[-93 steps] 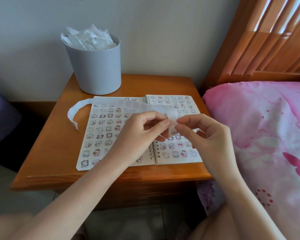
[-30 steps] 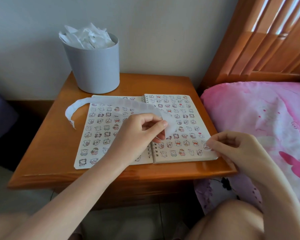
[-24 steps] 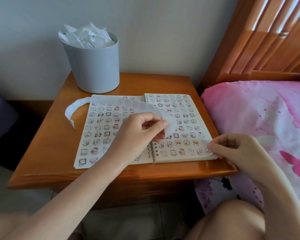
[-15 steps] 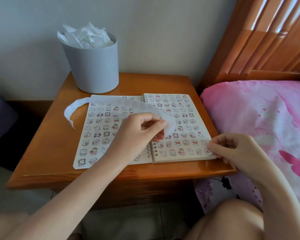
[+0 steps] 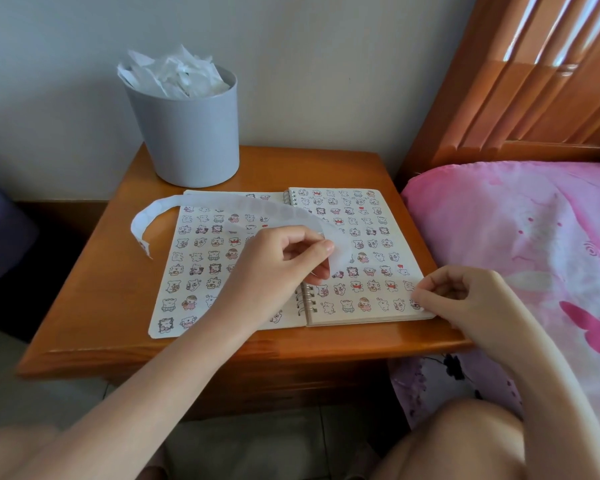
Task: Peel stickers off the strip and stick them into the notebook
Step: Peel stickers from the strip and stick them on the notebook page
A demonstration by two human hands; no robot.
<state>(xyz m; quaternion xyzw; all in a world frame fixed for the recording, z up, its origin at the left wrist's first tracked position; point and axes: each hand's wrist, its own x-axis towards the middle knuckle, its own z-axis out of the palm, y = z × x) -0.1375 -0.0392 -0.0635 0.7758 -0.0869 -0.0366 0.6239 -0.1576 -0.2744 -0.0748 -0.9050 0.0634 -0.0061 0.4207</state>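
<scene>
Sticker going down at the notebook's (image 5: 361,319) 5 o'clock corner
Your left hand (image 5: 284,261) pinched the strip (image 5: 222,206) above the spine; your right hand's (image 5: 465,299) curled fingers pinched the sticker (image 5: 417,304) against the page. You needed to line it up with its row, then rub it flat.

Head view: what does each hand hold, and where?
Left hand pinches the long white paper sticker strip near its right end. Right hand touches a corner of the spiral notebook; hold unclear.
</scene>
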